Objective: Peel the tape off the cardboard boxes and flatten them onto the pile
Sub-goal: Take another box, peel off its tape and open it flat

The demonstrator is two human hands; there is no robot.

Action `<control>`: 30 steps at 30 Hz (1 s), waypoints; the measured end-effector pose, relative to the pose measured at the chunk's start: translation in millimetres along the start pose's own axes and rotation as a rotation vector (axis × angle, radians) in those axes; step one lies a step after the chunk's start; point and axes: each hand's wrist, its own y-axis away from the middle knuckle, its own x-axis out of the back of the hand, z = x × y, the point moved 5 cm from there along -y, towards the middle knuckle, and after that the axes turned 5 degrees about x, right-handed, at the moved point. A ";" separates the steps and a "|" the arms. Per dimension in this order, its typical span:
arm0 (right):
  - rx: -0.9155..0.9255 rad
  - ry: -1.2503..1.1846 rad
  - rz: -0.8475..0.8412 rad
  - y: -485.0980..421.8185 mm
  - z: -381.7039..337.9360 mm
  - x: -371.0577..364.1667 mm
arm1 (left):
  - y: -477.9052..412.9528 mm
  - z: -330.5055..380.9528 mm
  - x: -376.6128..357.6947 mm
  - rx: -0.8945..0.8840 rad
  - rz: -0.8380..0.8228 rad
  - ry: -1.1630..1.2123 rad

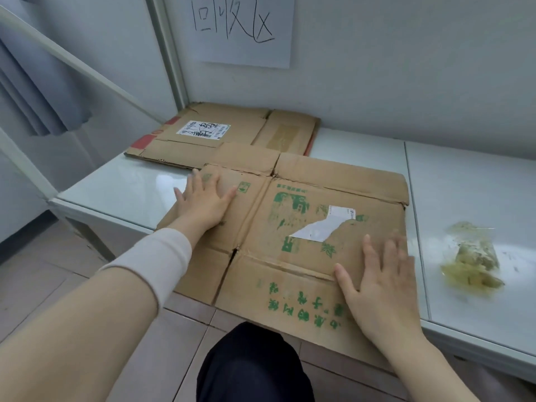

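Note:
A flattened cardboard box (290,216) with green print and a torn white label lies on the white counter (116,195), its near flaps hanging over the front edge. My left hand (203,201) presses flat on its left panel with fingers spread. My right hand (380,282) presses flat on its right side, fingers straight. Behind it, in the back corner, lies the pile of flattened cardboard (232,132) with a white label on top; the front box overlaps the pile's near edge.
A crumpled wad of clear and yellowish tape (470,259) lies on the counter to the right. A paper sign (243,27) with handwriting hangs on the wall behind. My dark-clad knee (252,364) is below over the tiled floor.

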 end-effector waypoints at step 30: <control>-0.244 -1.418 0.162 -265.7 -99.0 25.4 | -221.9 -74.2 144.7 0.181 0.292 0.594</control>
